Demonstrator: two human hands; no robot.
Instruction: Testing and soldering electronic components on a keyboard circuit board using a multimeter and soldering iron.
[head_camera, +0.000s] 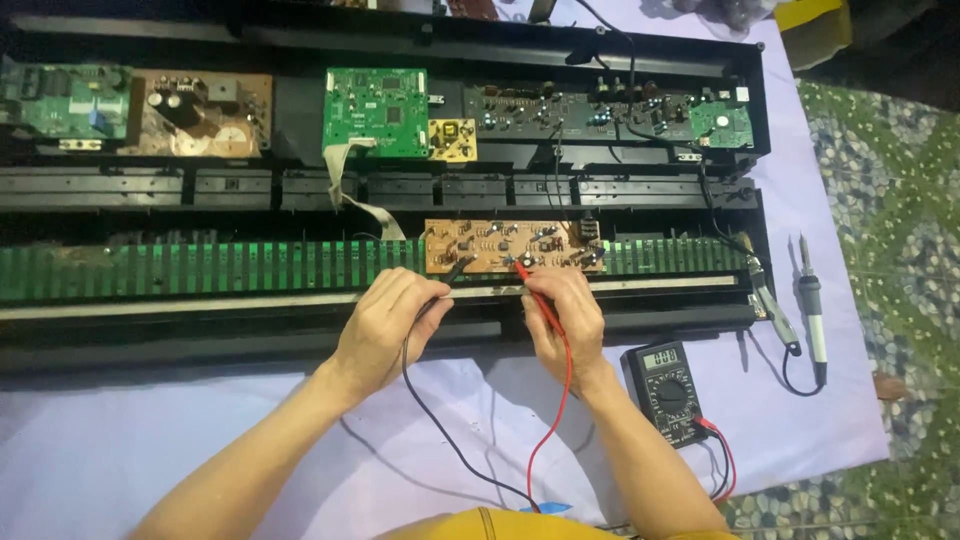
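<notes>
Pale lilac cloth over the worktop, patterned floor at 3 o'clock. Near: black multimeter. Left hand clenched on black probe, right hand on red probe; tips touching brown circuit board at 12, inside open keyboard casing. Probes light, stiff; hold by insulated shafts. Board fragile, take by edges.

A small grey rectangular screen tops the black multimeter

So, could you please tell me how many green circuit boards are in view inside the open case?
3. One green board sits at the far left of the top row, a square one near the middle, and a small round one at the right end. Others may be hidden.
</notes>
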